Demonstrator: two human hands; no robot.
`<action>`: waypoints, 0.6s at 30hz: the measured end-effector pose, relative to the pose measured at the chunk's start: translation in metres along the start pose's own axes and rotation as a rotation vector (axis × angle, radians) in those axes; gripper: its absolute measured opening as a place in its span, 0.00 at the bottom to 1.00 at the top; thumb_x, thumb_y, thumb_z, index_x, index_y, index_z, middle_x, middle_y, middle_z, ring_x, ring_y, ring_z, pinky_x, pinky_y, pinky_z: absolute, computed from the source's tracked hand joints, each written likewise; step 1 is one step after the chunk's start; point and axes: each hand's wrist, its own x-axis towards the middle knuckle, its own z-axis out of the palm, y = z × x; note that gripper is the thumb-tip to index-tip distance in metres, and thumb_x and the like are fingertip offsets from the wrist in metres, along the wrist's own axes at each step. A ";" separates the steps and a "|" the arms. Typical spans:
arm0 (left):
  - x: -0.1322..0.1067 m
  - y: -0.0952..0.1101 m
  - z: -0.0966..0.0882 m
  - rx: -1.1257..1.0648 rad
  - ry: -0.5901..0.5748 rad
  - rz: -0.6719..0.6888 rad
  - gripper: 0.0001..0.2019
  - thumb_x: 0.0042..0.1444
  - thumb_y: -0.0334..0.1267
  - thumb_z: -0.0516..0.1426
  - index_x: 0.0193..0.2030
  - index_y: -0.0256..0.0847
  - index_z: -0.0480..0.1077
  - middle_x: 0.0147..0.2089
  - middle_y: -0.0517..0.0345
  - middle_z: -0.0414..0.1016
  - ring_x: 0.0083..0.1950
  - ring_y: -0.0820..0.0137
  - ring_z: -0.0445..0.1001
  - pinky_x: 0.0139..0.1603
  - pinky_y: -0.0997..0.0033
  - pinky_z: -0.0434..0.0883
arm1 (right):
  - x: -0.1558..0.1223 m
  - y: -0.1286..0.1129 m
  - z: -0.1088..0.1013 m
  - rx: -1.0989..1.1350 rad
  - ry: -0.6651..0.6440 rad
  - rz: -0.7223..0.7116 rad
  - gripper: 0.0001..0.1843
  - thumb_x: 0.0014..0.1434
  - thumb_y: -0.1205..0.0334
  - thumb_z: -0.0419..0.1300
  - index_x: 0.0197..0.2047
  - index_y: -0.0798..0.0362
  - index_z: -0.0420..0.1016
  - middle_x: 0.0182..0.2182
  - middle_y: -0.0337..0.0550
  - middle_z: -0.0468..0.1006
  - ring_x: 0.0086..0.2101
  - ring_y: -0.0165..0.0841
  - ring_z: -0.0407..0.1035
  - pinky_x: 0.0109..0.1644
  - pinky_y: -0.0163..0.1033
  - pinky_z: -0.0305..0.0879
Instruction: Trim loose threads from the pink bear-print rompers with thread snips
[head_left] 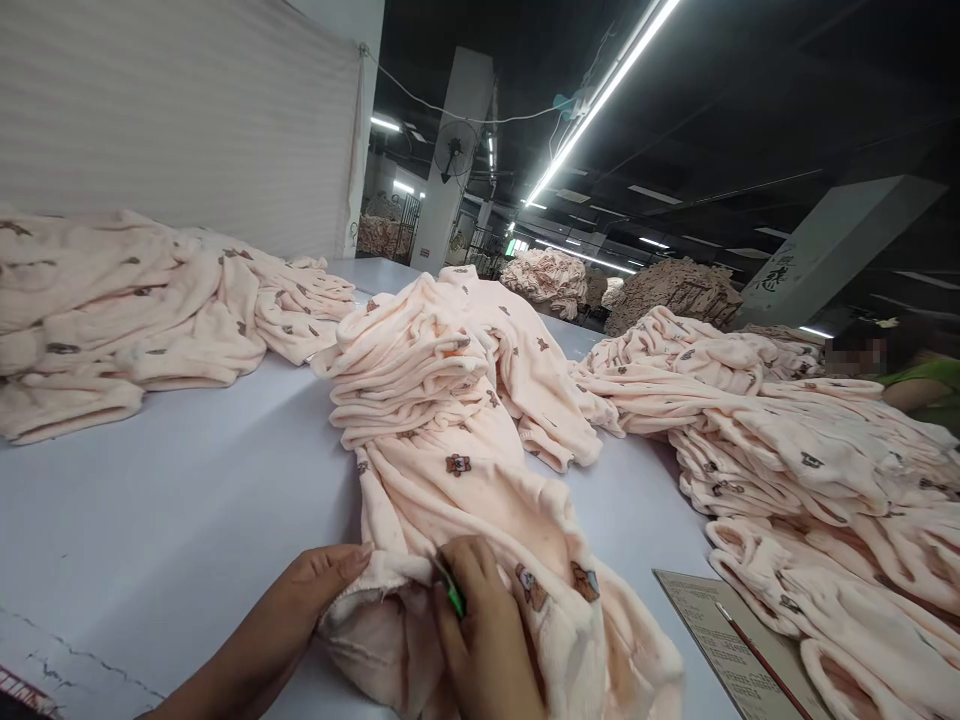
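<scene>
Left hand (311, 590), right hand (480, 630) pinching fuzzy pink garment (480, 500); green tool (454, 598)

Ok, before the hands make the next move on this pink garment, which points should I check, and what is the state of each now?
1. Left hand on the hem of the pink garment: ok.
2. Right hand holding the green tool: ok.
3. Tool tip at the hem: cannot tell, fingers hide it.
4. White table bare beside the left hand: ok.
5. Paper sheet with pencil apart from the hands: ok.
</scene>
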 end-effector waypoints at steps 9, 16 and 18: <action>0.002 -0.009 0.000 -0.064 0.025 -0.023 0.15 0.53 0.45 0.59 0.37 0.33 0.77 0.26 0.53 0.75 0.29 0.68 0.69 0.33 0.72 0.67 | -0.007 -0.001 -0.008 -0.032 -0.208 -0.132 0.08 0.60 0.56 0.55 0.36 0.52 0.68 0.36 0.42 0.68 0.37 0.35 0.65 0.39 0.37 0.58; -0.006 0.002 0.012 0.020 0.016 -0.012 0.16 0.55 0.47 0.57 0.34 0.32 0.76 0.26 0.55 0.74 0.32 0.68 0.69 0.35 0.73 0.65 | -0.009 -0.002 -0.002 -0.190 -0.214 -0.111 0.09 0.60 0.55 0.55 0.38 0.50 0.69 0.37 0.42 0.69 0.37 0.36 0.66 0.38 0.39 0.57; -0.007 0.003 0.013 0.045 0.014 -0.011 0.16 0.54 0.47 0.58 0.31 0.33 0.76 0.26 0.56 0.73 0.31 0.67 0.70 0.35 0.72 0.65 | -0.009 -0.004 -0.002 -0.205 -0.220 -0.116 0.09 0.61 0.55 0.54 0.36 0.50 0.70 0.36 0.42 0.69 0.36 0.37 0.66 0.37 0.39 0.56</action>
